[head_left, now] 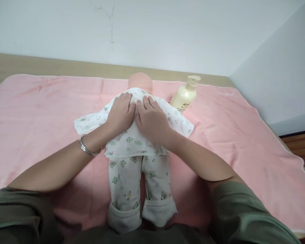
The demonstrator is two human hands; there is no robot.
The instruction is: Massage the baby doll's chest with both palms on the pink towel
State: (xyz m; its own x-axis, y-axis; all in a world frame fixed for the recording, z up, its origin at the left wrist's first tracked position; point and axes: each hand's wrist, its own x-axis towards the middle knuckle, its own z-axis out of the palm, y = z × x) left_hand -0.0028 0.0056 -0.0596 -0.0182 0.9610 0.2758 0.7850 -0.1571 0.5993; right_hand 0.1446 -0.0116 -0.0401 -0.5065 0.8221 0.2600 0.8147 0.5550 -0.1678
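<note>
A baby doll lies face down in the middle, its bald head pointing away from me. It wears a white top with small green and pink prints and matching trousers with turned-up cuffs. On the left of its upper back, my left hand lies flat with fingers stretched out; a silver bangle circles that wrist. My right hand rests flat beside it on the upper back, fingers extended, the two thumbs close together. The doll's sleeves spread out to both sides, its own hands hidden.
A cream pump bottle leans or lies right of the doll's head, partly behind the sleeve. Beneath everything spreads a wrinkled pink cloth on a wooden surface. A pale wall stands behind, another wall at the right.
</note>
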